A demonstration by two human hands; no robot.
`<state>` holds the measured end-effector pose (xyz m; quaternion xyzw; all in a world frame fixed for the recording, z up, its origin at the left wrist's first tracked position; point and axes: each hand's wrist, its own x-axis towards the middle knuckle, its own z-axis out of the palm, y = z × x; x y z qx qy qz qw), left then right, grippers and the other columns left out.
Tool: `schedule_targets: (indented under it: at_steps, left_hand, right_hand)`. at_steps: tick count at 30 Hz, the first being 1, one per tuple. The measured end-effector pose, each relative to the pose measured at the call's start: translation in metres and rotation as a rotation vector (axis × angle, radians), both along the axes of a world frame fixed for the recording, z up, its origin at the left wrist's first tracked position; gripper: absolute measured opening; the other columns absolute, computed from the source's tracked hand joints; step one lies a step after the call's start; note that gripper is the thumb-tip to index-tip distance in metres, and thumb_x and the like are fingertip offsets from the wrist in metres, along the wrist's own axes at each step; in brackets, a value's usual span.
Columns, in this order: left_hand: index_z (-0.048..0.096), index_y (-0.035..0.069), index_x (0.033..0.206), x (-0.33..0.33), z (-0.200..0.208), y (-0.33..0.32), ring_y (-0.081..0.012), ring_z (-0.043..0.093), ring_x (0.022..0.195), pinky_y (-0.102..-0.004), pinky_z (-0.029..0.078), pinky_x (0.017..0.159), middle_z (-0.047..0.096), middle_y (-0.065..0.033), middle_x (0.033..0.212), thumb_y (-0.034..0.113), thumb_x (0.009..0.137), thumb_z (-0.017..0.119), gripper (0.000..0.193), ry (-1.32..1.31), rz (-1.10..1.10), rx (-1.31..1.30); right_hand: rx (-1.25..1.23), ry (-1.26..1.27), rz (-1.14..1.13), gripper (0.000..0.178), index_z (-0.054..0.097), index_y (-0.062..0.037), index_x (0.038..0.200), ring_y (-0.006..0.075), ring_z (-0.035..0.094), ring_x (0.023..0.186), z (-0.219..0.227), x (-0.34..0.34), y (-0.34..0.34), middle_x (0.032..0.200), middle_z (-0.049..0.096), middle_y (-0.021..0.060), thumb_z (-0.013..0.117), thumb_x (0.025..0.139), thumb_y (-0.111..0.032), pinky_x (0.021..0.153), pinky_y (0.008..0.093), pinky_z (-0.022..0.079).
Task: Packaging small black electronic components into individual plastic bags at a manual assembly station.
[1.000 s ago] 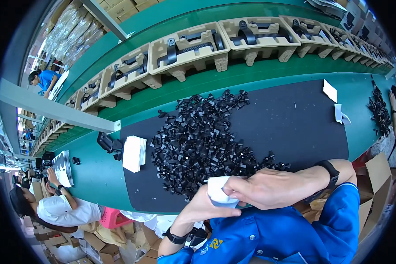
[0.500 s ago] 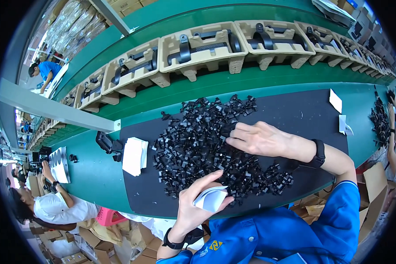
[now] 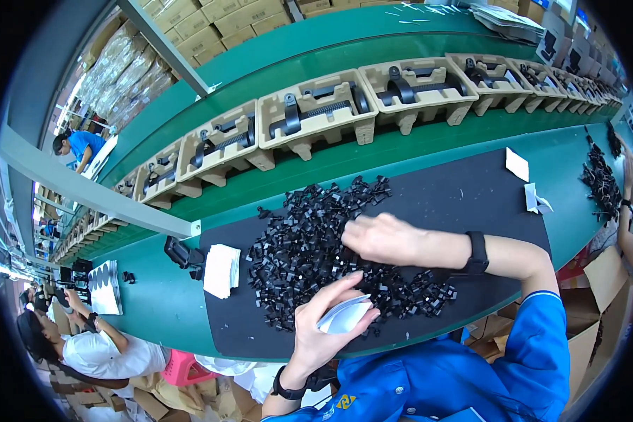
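Observation:
A large heap of small black plastic clips or brackets (image 3: 288,246) lies on a black mat (image 3: 464,190) in front of me. At its near edge my left hand (image 3: 315,329) holds a small white folded paper pouch (image 3: 346,318) between thumb and fingers, its mouth spread apart. My right hand (image 3: 383,238) is over the right part of the heap, fingers curled down and somewhat blurred. What its fingertips pinch, if anything, is hidden. Left of the heap sits a stack of white paper pieces (image 3: 221,271).
Moulded pulp trays (image 3: 316,116) with black parts line a green conveyor beyond the table. A grey metal post (image 3: 98,186) slants in at left. A black part (image 3: 181,252) and loose white paper (image 3: 518,164) lie on the work surface. Co-workers (image 3: 98,352) sit on either side.
My right hand has shifted slightly left over the heap, its fingers more curled. My left hand keeps the paper pouch in nearly the same place. The whole view has tilted a little.

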<state>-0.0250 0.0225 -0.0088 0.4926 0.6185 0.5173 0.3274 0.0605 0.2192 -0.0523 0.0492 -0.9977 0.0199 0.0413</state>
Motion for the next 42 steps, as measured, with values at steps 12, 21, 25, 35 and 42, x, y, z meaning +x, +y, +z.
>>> schedule_targets:
  at_steps: [12,21,25,35,42]
  left_hand:
    - [0.051,0.004,0.128,-0.006,0.008,-0.007,-0.0177,0.068,0.087,-0.0285,0.052,0.08,0.069,-0.0109,0.095,-0.001,0.064,0.078,0.07,0.084,-0.031,0.004]
    - [0.041,0.006,0.137,-0.022,-0.004,-0.003,-0.0191,0.068,0.086,-0.0285,0.053,0.077,0.069,-0.0113,0.094,-0.002,0.064,0.078,0.082,0.033,0.015,-0.117]
    - [0.037,0.005,0.139,-0.028,-0.013,0.004,-0.0192,0.068,0.084,-0.0283,0.054,0.076,0.069,-0.0113,0.092,-0.003,0.064,0.077,0.085,0.071,0.026,-0.038]
    - [0.006,0.003,0.147,-0.037,-0.005,-0.003,-0.0193,0.067,0.083,-0.029,0.053,0.075,0.068,-0.0126,0.089,-0.004,0.065,0.077,0.108,0.057,0.064,-0.049]
    - [0.0,0.0,0.146,-0.03,-0.003,-0.029,-0.0206,0.067,0.087,-0.0302,0.054,0.076,0.067,-0.0157,0.094,-0.009,0.068,0.073,0.106,-0.389,0.121,0.198]
  right_hand:
    - [-0.796,0.488,-0.033,0.025,0.067,-0.0054,0.096,0.0151,0.061,0.053,0.094,0.063,-0.066,0.071,0.061,0.0014,0.074,0.072,-0.007,0.044,0.0256,0.047]
    - [-0.504,-0.125,-0.031,0.034,0.058,0.0043,0.108,0.023,0.06,0.049,0.097,0.045,-0.062,0.067,0.061,0.0081,0.061,0.076,-0.008,0.039,0.0323,0.046]
    - [-0.496,-0.099,-0.021,0.033,0.056,0.0077,0.105,0.0255,0.06,0.046,0.087,0.029,-0.062,0.06,0.059,0.0101,0.06,0.074,-0.005,0.037,0.0344,0.045]
    - [-0.48,-0.152,-0.005,0.025,0.055,0.0053,0.097,0.0266,0.059,0.043,0.091,0.021,-0.059,0.05,0.055,0.0109,0.06,0.074,-0.004,0.038,0.0346,0.044]
    - [-0.805,0.281,-0.174,0.029,0.062,0.0023,0.099,0.0228,0.06,0.06,0.102,0.036,-0.063,0.069,0.059,0.0058,0.069,0.072,-0.007,0.045,0.0312,0.046]
